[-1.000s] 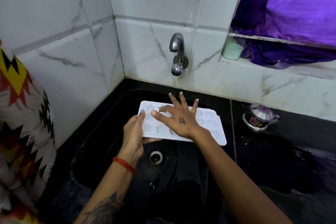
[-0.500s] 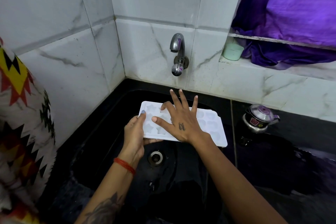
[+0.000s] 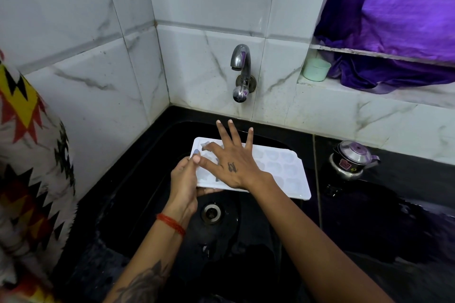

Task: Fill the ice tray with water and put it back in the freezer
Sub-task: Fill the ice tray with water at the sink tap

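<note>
Presently, the white plastic ice tray with moulded star and heart cavities [image 3: 278,170] is held level over the black stone sink [image 3: 138,194], above the round steel drain [image 3: 211,213] and below and forward of the chrome wall tap [image 3: 241,69]. Its left short edge is gripped by the left hand [image 3: 184,184], thumb on the rim and fingers underneath. The right hand [image 3: 234,162] is laid flat on the tray's upper face, fingers straight and spread, grasping nothing. No water is seen running from the tap, and whether the cavities hold water cannot be told.

Risks are judged as follows. The tray is supported at one end only; once loaded, sagging or twisting at the far right corner is likely, and water would be spilled from the outer cavities. The tray sits forward of the spout, so a stream would probably miss the cavities unless the tray is moved back. A strong flow would splash out of the shallow moulds. The wet black counter [image 3: 394,229] beside the small steel kettle-shaped pot [image 3: 352,160] suggests slippery surfaces, so a lost grip is possible. The patterned zigzag cloth [image 3: 27,155] at the left hangs close and could be wetted. A tilt during carriage to the freezer, which is not in view, would empty the cavities.
</note>
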Available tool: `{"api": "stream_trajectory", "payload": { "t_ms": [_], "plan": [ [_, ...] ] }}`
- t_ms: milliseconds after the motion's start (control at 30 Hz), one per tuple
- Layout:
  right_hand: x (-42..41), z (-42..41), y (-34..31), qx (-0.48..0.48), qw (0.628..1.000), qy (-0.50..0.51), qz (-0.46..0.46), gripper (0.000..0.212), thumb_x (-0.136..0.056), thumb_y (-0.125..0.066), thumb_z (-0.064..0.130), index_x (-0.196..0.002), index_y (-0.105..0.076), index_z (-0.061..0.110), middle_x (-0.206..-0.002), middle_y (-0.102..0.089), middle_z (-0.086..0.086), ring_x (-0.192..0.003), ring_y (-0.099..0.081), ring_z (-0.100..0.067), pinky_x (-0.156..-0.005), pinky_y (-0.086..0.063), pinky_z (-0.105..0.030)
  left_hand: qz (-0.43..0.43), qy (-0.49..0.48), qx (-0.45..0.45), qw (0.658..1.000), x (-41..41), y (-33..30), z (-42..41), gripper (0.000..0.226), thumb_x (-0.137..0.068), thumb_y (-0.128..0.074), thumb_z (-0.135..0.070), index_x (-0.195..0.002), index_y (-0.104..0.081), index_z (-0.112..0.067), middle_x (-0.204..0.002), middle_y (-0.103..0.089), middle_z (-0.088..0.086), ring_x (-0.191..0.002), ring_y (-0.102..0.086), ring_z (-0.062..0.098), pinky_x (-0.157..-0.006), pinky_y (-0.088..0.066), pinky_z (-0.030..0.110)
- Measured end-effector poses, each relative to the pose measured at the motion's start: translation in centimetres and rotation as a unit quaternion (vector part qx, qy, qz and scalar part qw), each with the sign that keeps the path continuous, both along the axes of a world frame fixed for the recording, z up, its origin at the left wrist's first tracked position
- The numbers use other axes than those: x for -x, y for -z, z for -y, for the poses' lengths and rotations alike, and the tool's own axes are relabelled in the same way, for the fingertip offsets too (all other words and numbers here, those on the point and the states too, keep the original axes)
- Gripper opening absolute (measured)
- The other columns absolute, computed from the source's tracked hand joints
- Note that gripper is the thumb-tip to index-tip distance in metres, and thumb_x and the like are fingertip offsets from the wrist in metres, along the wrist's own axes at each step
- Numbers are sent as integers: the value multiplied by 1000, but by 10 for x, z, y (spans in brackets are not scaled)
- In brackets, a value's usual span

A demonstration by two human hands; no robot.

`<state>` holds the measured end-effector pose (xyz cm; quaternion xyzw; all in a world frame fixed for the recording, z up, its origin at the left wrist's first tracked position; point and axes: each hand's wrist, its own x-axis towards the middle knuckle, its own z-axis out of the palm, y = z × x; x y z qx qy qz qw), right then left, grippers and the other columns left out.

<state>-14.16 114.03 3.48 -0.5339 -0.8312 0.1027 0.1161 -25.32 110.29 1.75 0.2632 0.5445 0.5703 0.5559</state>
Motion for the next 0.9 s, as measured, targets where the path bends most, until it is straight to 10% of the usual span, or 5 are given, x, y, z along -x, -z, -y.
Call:
{"api": "stream_trajectory", "payload": {
  "t_ms": [500, 900],
  "plan": [
    [-7, -2, -2, -85, 995, -10, 53, 83, -72, 1, 80, -124, -53, 44, -161, 2, -5, -146, 17, -26, -106, 18, -65, 10, -3, 9, 1000, 0, 1, 1, 25, -93, -55, -36, -94, -62, -13, -88, -71, 10, -64, -71, 22, -46, -54, 32],
    [-2, -2, -2, 11, 1000, -7, 20, 56, -91, -19, 67, -131, -47, 42, -160, 5, -3, -144, 23, -23, -105, 23, -62, 9, -10, 3, 1000, 2, -2, 2, 21, -93, -56, -34, -90, -62, -14, -86, -70, 8, -61, -69, 18, -46, -55, 31]
  ]
}}
